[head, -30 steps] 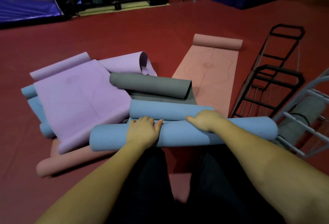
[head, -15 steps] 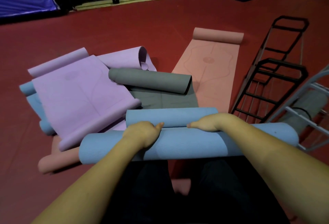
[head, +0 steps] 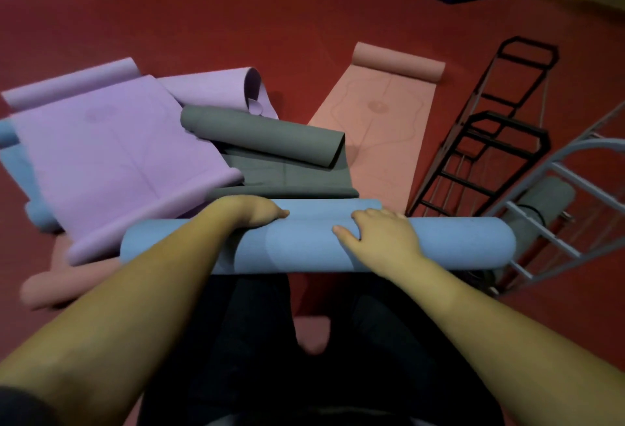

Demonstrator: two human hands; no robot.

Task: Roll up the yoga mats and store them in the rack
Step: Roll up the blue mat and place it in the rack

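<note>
A rolled light-blue yoga mat (head: 304,246) lies crosswise above my knees. My left hand (head: 253,212) grips it at the middle, fingers curled over its far side and hidden there. My right hand (head: 382,236) holds it further right, palm on top, thumb on the near side. The roll's right end reaches the white rack (head: 558,222), which holds a rolled grey mat (head: 541,209). A black rack (head: 480,141) stands empty just behind the white one.
On the red floor ahead lie a half-unrolled purple mat (head: 111,155), a grey mat (head: 263,138), a pink mat (head: 382,114) and another blue roll (head: 338,205) right behind the held one. A pink roll (head: 67,283) lies at the lower left. Blue pads stand at the far wall.
The blue roll has come up off the pile toward me and shifted right, its end now at the white rack. My right hand has slid onto the roll's top.
</note>
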